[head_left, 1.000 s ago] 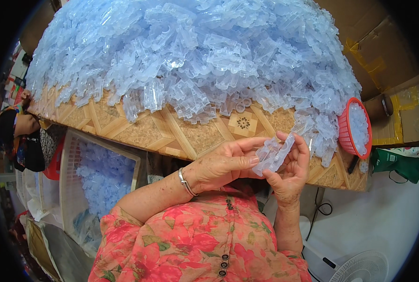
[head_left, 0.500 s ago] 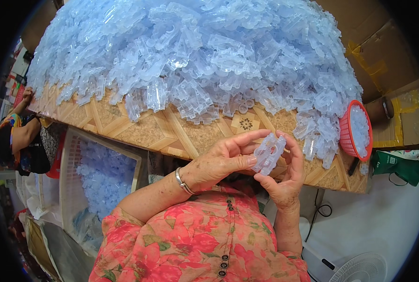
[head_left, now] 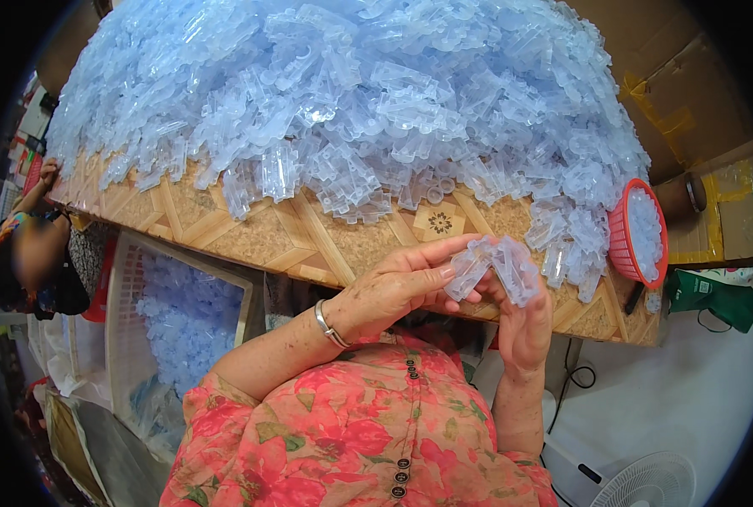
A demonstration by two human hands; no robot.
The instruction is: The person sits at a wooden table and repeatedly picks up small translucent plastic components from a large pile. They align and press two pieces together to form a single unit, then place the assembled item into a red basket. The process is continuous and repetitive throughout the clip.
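Note:
A pair of clear bluish plastic pieces, joined or touching at the top in an upturned V, is held between my hands over the table's near edge. My left hand [head_left: 406, 275] pinches the left plastic piece [head_left: 469, 269] between thumb and fingers. My right hand [head_left: 526, 331] is closed round the right plastic piece [head_left: 516, 272]. Whether the two are one hinged part or separate cannot be made out. Beyond my hands, a large heap of like plastic pieces [head_left: 326, 101] covers most of the patterned table [head_left: 304, 241].
On the right a red basket [head_left: 619, 237] of small clear parts stands by the table edge. A white crate [head_left: 127, 338] with more plastic pieces sits below left. Another person's hand [head_left: 49, 171] rests at the far left edge. A fan [head_left: 651, 482] stands lower right.
The plastic pieces, held close together before, now spread apart into a V. My right hand has turned and its fingers have moved behind its piece. The left hand has hardly moved.

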